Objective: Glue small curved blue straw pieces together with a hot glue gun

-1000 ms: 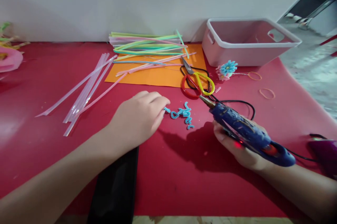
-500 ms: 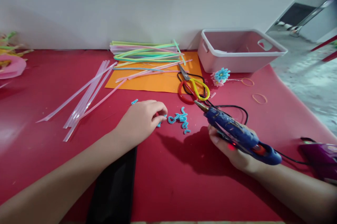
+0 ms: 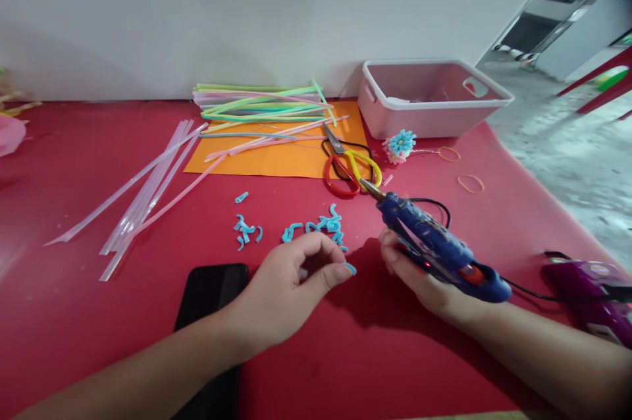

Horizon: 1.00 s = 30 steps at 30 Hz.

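Observation:
My left hand (image 3: 296,282) hovers low over the red table (image 3: 345,341), its thumb and forefinger pinched on a small curled blue straw piece (image 3: 350,268). Several more blue curled pieces (image 3: 323,226) lie just beyond it, with another small cluster (image 3: 247,232) to the left. My right hand (image 3: 424,278) grips a blue hot glue gun (image 3: 434,245), nozzle pointing up-left toward the scissors, a red light glowing on its underside.
Red-and-yellow scissors (image 3: 350,166) lie on an orange sheet (image 3: 276,157) with coloured straws (image 3: 261,104). Clear straws (image 3: 143,193) lie at left, a white bin (image 3: 429,97) and blue straw flower (image 3: 401,143) at back right, a black phone (image 3: 210,295) near my left wrist, a purple device (image 3: 587,285) far right.
My left hand drew back from the pile toward me, with one blue curl pinched in it. A small cluster of pieces it covered now shows. The glue gun stays held in place.

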Motion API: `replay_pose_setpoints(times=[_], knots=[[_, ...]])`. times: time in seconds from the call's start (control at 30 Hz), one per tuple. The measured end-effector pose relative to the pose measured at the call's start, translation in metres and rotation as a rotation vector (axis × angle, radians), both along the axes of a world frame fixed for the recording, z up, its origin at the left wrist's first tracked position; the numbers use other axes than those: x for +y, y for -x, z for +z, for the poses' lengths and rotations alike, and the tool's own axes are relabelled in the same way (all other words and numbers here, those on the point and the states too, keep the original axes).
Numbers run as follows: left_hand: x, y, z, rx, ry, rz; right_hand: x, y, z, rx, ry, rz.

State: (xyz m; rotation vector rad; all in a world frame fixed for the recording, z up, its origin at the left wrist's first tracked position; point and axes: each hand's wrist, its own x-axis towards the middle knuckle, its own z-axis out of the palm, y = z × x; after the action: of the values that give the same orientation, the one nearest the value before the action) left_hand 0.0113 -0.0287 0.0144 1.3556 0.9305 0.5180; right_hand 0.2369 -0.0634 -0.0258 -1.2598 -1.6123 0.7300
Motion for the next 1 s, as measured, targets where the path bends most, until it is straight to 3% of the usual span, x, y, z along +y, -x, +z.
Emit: replay_pose_setpoints(times=[0.17,0.3,0.53,0.7,0.83,1.0], knots=[[0.002,-0.001,-0.012,-0.072,0.030,-0.029,-0.002,0.005,-0.006,0.227,0.203,0.001],[0.003,0.001,-0.014,-0.021,-0.008,-0.025,-0.004,0.007,-0.003,0.191,0.235,0.074],[-0.003,0.002,-0.014,0.089,-0.372,-0.014,-0.006,0.014,-0.001,0.168,0.251,0.145],[-0.005,0.002,-0.014,0.137,-0.462,-0.017,-0.003,0.015,0.006,0.158,0.299,0.237],[-0.007,0.001,-0.012,0.148,-0.327,-0.027,0.002,0.018,0.018,0.165,0.275,0.260],[-0.001,0.001,-0.009,-0.032,0.188,-0.089,0.006,0.016,0.020,0.254,0.305,0.303]])
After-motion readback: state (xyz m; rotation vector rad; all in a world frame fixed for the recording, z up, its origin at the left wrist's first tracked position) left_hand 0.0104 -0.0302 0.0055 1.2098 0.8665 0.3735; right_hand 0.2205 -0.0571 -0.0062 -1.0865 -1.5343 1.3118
